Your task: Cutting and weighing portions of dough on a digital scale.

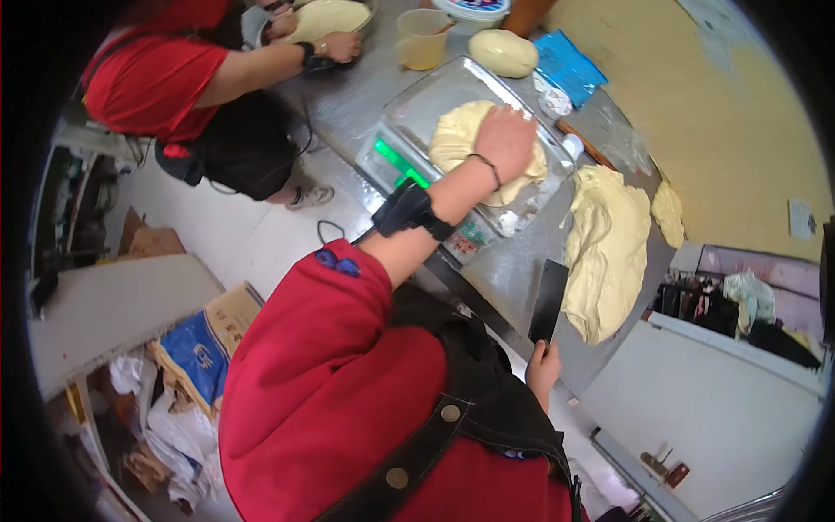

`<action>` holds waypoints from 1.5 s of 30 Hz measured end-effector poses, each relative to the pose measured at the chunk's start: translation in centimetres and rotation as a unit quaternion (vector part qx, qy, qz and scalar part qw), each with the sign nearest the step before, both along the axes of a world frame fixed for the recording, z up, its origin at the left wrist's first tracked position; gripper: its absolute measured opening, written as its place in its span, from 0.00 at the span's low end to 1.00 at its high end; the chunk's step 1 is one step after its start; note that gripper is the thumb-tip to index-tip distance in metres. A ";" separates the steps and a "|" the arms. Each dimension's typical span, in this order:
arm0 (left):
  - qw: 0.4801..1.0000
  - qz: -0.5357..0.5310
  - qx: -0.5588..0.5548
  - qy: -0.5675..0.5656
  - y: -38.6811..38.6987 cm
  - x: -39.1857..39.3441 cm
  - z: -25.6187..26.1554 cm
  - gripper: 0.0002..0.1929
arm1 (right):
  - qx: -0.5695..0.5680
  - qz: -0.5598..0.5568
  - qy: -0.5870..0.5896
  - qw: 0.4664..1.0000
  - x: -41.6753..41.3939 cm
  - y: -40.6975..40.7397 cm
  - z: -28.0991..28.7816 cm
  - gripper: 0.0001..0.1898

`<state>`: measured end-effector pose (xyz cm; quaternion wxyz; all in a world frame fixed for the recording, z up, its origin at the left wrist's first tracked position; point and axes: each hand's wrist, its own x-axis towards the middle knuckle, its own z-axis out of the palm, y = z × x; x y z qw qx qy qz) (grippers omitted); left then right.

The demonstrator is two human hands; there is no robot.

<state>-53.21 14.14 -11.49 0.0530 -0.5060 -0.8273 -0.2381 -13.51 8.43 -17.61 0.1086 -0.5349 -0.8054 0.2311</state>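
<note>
My left hand [507, 147] lies over a lump of pale yellow dough [456, 134], its fingers bent over the far side and partly hidden. Under that dough is the metal tray [424, 98] of a digital scale [377, 156] with a lit green display. In my right hand [545, 368] is a knife with a flat, black, rectangular blade [549, 297], pointing away from me. Just beside the blade, a long, soft mass of dough [607, 254] spreads over the metal table [499, 274]. Whether blade and dough touch, I cannot tell.
Beyond the scale are a smooth dough ball [502, 53], a plastic jug [421, 42] and a blue packet [567, 65]. A wooden stick [590, 147] lies near the wall. At upper left, a co-worker's hand [340, 47] is beside a bowl of dough [329, 19].
</note>
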 end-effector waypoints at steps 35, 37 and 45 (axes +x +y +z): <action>0.679 -0.054 0.504 -0.531 -1.5 2.6 6.5 0.10 | -0.528 0.177 0.328 0.763 -19.4 7.3 6.6 0.13; 0.655 -0.127 0.486 -0.564 -1.9 5.7 9.0 0.12 | -0.487 0.159 0.366 0.777 -21.6 8.5 6.8 0.13; 0.707 -0.430 0.533 -0.175 -4.6 7.9 19.7 0.29 | -0.401 0.178 0.310 0.844 -14.6 10.0 8.3 0.14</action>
